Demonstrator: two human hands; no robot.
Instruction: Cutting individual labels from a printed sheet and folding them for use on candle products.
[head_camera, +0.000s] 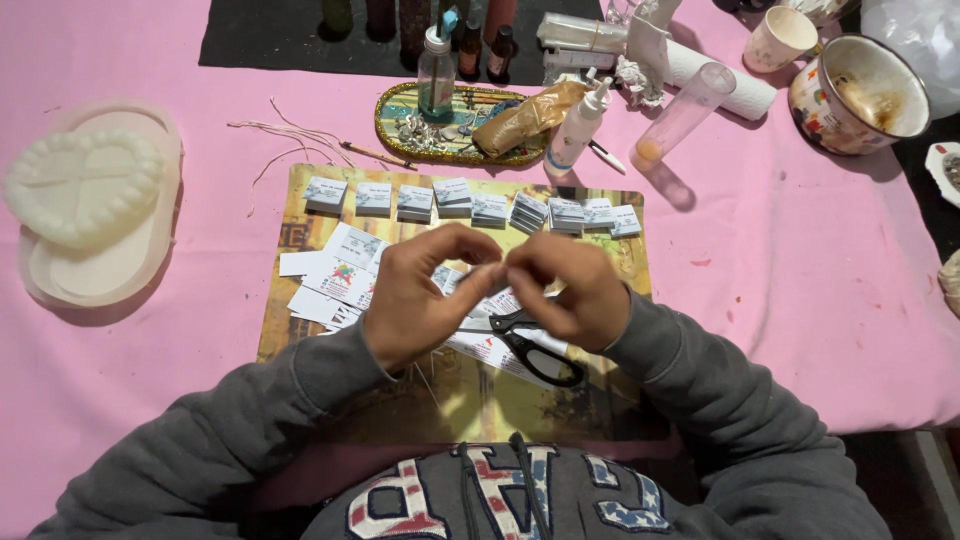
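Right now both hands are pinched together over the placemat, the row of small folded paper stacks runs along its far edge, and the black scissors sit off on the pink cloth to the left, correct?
Not quite. The black scissors lie on the placemat, just under the right hand, not on the pink cloth. The rest holds: the left hand meets the right over the mat, and the paper stacks line its far edge. The head view shows this.

Nine small folded paper stacks (472, 202) in a row, one pair of scissors (530, 345).

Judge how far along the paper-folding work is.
Done: a row of small folded paper packets along the mat's far edge. In hand: left hand and right hand pinch a small piece together. Left: loose flat cards; scissors lie beside them.
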